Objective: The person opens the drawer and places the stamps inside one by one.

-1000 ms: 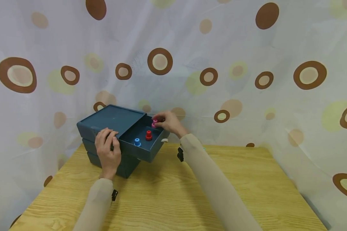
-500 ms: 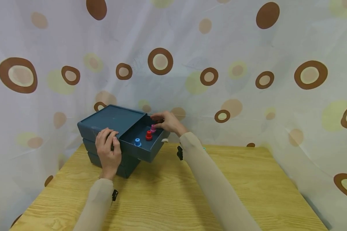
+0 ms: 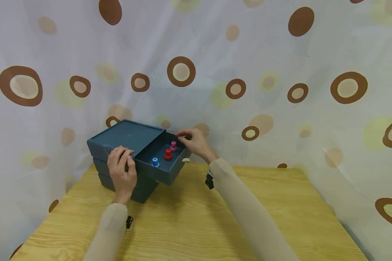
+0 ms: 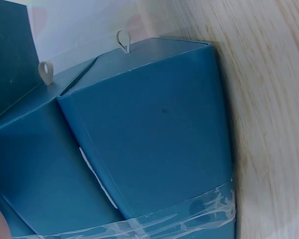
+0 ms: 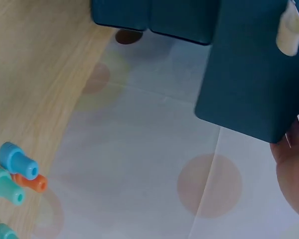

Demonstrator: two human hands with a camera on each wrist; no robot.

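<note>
A dark blue three-tier drawer unit (image 3: 127, 137) stands on the table, its top drawer (image 3: 152, 173) pulled out to the right. Standing upright inside the drawer are a pink stepped plastic peg (image 3: 173, 146), a red one (image 3: 168, 154) and a light blue one (image 3: 155, 162). My left hand (image 3: 121, 172) rests on the unit's near top edge, fingers bent over it. At the drawer's far right corner is my right hand (image 3: 196, 142), apart from the pink peg, its fingers over the rim. The right wrist view shows the drawer front (image 5: 249, 79) beside the partly hidden hand.
In the right wrist view, blue (image 5: 19, 160), teal (image 5: 6, 185) and orange (image 5: 32, 182) pegs lie near the table's edge. A pale pull tab (image 5: 291, 31) sticks out from the drawer front. A spotted curtain (image 3: 268, 47) hangs behind the wooden table (image 3: 189, 224).
My right hand has set the pink peg down in the drawer behind the red one, let go and drawn back to the right. My left hand has stayed in place.
</note>
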